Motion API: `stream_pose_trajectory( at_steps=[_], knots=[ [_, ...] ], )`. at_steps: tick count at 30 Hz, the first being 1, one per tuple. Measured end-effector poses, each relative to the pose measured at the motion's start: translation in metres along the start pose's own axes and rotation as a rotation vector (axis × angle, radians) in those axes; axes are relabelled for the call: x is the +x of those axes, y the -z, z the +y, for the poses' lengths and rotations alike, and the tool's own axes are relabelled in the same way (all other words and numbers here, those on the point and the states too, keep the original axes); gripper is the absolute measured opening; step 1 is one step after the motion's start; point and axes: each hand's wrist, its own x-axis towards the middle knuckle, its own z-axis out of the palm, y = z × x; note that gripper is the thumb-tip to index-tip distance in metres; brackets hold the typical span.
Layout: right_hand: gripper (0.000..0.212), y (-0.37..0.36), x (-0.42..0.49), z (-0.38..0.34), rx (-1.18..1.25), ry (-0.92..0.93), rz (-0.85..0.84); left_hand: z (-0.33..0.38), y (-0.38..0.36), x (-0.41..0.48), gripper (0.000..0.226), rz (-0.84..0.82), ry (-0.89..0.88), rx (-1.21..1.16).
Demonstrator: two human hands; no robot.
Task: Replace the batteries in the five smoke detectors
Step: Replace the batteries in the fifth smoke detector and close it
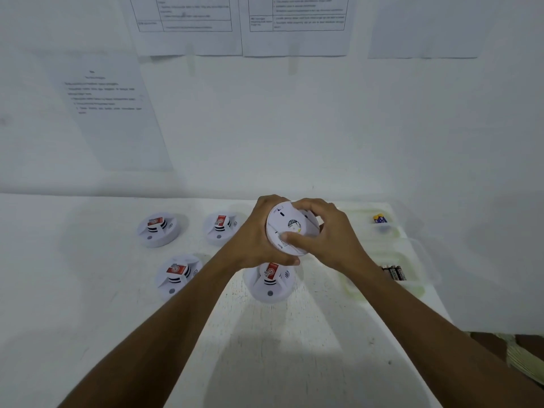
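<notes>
Left hand and right hand grip smoke detector.

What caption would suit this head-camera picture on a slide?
Left hand and right hand grip one smoke detector above four others on the white table, batteries in trays alongside.

A white wall fills the upper half of the frame. Four printed sheets hang on it: two with tables at the top centre, one at the upper right, and one tilted at the left. Their text is too blurred to read. Below stands a white table, brightly lit, with a soft shadow at the lower centre.
</notes>
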Motion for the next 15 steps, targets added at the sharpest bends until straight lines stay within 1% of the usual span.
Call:
stream_pose_trajectory(
  at_steps=[2,5,8,10,13,14,15],
  knots=[
    [0.059,0.000,0.005,0.000,-0.040,0.015,-0.024,-0.004,-0.001,0.002,0.088,0.026,-0.009,-0.018],
    [0.063,0.003,0.010,0.004,-0.075,0.054,-0.079,-0.006,0.005,0.005,0.085,0.005,0.011,-0.014],
    [0.072,0.004,0.014,0.004,-0.249,0.089,-0.092,-0.012,0.011,0.005,0.085,-0.029,-0.009,0.023],
    [0.072,0.002,0.016,0.002,-0.313,0.119,-0.068,-0.014,0.006,0.011,0.089,-0.017,-0.004,0.042],
    [0.068,-0.001,0.020,0.000,-0.313,0.130,-0.065,-0.015,0.006,0.021,0.097,0.066,0.107,0.048],
    [0.067,-0.001,0.021,0.000,-0.280,0.127,-0.072,-0.018,0.007,0.021,0.097,0.035,0.112,0.063],
    [0.065,-0.001,0.022,-0.001,-0.238,0.123,-0.081,-0.022,0.009,0.019,0.092,-0.002,0.082,0.075]
  ],
)
